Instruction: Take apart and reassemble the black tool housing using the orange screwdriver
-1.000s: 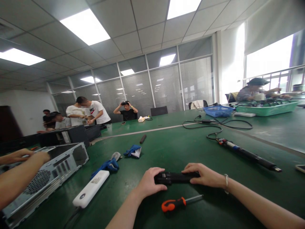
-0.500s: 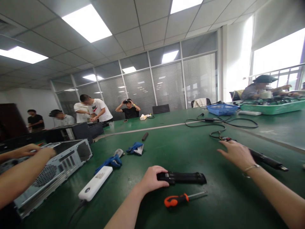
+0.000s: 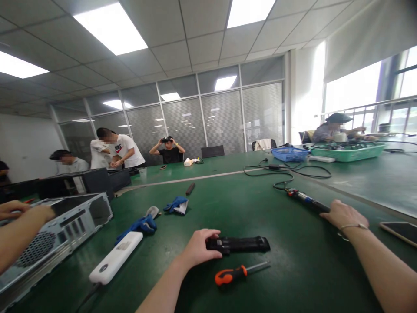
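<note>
My left hand is closed around the near end of a long black plastic casing, which lies on the green table. In front of the casing rests an orange and black screwdriver, its shaft pointing right. My right hand is closed over the right end of a slim black corded device; most of its fingers are hidden behind the back of the hand. At the device's left end, wiring and small coloured inner parts are exposed, and a black cable runs off from it.
A white power strip, blue gloves and an open metal computer case are at left, where another person's arms reach in. Blue and green baskets stand back right. A phone lies far right.
My right hand has moved right along the corded device, uncovering its inner parts and covering its other end. My left hand stays on the casing. The view has turned slightly right.
</note>
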### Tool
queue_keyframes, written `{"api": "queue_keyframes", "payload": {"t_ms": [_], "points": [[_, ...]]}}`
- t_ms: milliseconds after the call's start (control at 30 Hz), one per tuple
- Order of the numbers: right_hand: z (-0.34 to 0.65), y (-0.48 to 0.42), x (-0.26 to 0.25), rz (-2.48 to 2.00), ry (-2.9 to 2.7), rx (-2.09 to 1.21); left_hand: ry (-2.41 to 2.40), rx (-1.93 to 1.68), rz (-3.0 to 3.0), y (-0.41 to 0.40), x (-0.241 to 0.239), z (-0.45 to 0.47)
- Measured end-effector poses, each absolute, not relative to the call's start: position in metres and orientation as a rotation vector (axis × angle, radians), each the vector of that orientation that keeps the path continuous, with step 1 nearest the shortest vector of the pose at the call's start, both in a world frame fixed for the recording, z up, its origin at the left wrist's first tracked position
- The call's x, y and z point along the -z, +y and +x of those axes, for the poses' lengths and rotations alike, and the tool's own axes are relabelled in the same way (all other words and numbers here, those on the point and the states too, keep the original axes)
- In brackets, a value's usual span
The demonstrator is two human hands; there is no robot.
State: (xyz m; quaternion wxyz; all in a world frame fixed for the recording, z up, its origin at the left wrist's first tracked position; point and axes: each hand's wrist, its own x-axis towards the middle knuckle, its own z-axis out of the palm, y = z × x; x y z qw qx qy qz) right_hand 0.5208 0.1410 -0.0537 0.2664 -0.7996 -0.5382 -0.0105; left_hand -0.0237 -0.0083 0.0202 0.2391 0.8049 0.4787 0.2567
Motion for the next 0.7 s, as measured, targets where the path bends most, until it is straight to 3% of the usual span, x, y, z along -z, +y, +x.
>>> {"api": "queue_keyframes", "payload": {"t_ms": [333,700], "points": [[0.444,0.135,0.042,-1.903,-1.784,-0.010,1.288,-0.685,2.273,-0.006,-0.017,-0.027],[0.326,0.094,0.015,-1.231,-2.302,-0.399,1.318,-0.667,2.325,-0.006,-0.019,-0.023]]}}
